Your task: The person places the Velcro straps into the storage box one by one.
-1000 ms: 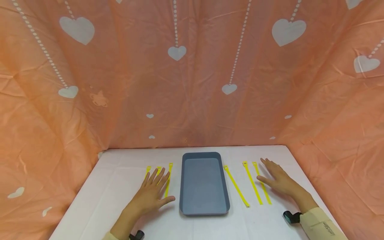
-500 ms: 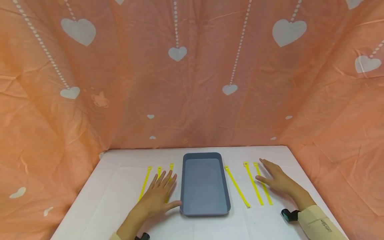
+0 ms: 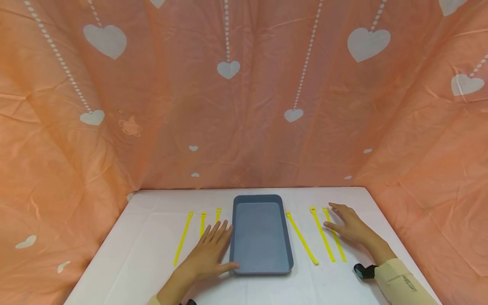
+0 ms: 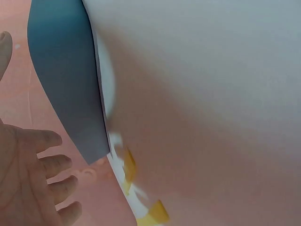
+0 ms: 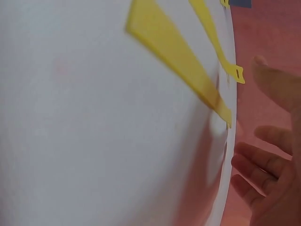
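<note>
Your tray (image 3: 262, 239) stands in the middle of the table, a shallow blue-grey rectangle with rounded corners, a low wall and a smooth, dull floor. Flat, slim yellow straps, each with a broader slotted head at its far end, lie either side: three left straps (image 3: 184, 238) and three right straps (image 3: 323, 235). Under them is a smooth white table covering (image 3: 145, 237); behind hangs a creased, slightly sheeny orange curtain (image 3: 259, 148) printed with pale hearts.

Your left hand (image 3: 209, 258) is spread flat with the thumb apart, holding nothing; from above, its thumb overlaps the tray's near left corner, and you cannot tell whether they touch. Your right hand (image 3: 350, 226) holds nothing either, fingers loosely bent beside the outermost right strap.

The left wrist view adds your bare palm and the tray's outer wall, which the head view hides. The right wrist view shows a strap's slot and your fingers' undersides.
</note>
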Motion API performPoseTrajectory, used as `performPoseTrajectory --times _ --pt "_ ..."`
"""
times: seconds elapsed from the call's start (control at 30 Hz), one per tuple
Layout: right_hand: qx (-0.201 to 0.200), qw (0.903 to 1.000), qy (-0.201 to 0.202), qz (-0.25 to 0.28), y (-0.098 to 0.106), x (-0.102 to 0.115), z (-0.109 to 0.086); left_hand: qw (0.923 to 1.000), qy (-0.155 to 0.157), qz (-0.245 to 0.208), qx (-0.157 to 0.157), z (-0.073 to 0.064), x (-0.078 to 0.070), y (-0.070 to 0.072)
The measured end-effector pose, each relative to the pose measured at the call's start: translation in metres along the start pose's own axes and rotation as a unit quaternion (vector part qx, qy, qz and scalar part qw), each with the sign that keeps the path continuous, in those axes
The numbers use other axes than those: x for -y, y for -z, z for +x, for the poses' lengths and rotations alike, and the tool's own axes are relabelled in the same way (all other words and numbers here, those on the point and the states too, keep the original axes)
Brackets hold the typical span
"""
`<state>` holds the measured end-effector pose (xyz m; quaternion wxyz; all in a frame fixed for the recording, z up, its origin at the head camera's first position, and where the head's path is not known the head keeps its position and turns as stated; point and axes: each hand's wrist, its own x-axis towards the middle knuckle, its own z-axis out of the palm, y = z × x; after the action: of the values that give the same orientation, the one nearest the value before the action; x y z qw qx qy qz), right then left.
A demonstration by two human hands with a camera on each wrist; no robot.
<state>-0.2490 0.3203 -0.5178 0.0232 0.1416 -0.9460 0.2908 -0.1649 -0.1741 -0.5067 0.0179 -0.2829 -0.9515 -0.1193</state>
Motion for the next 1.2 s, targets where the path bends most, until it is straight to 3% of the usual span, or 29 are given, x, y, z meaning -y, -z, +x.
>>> performPoseTrajectory --times 0.23,0.5,0.87,1.2 --pt "-0.004 1.0 0.001 0.003 0.0 0.002 0.004 0.9999 -0.002 -0.006 0.014 0.003 -0.006 -0.002" --pt "-0.006 0.9999 -0.009 0.004 -0.001 0.0 0.009 0.9998 -0.016 -0.014 0.007 0.005 -0.014 -0.003" --pt "-0.012 0.9985 -0.05 0.017 -0.002 0.002 0.014 0.9979 0.014 -0.042 0.047 0.01 -0.016 -0.007" --pt "-0.019 0.9955 -0.09 0.023 -0.005 -0.001 0.015 0.9975 0.022 -0.037 0.055 0.014 -0.019 -0.008"
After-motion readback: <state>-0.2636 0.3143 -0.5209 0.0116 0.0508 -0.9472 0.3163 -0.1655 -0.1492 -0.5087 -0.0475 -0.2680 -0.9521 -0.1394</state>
